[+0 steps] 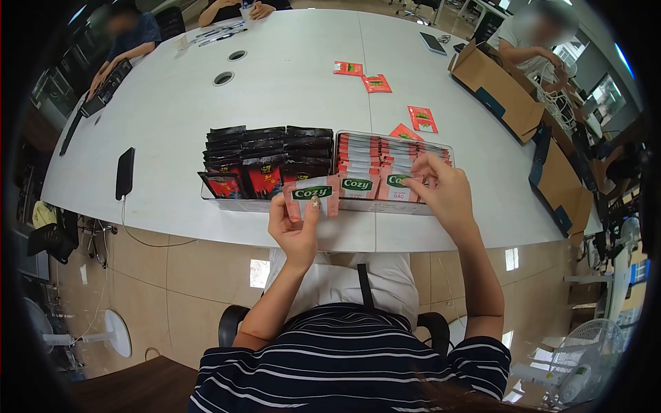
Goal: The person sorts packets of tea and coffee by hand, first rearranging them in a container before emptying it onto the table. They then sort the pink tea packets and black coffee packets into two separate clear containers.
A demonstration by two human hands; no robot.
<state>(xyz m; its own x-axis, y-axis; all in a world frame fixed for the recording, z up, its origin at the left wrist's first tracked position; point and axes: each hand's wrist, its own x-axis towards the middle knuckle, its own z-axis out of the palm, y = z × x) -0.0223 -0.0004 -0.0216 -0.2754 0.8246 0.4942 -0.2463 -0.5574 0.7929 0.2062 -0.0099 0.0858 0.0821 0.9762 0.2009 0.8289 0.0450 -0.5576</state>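
Note:
A pink Cozy tea sachet (312,193) is pinched in my left hand (296,230), thumb across its front, just before the boxes. My right hand (444,189) has thumb and fingers closed on another Cozy sachet (397,184) at the front right of a clear-sided box (385,206). That box holds rows of upright pink sachets (359,148). Beside it on the left, a second box (237,204) is packed with black coffee sachets (265,148) in three columns, the front ones showing red.
Several loose red sachets (422,119) lie beyond the boxes. A phone (125,172) with a cable is at left, another phone (432,43) at the far right. Open cardboard boxes (499,96) stand at the right edge. Other people sit around the table (289,89); pens (222,33) lie far left.

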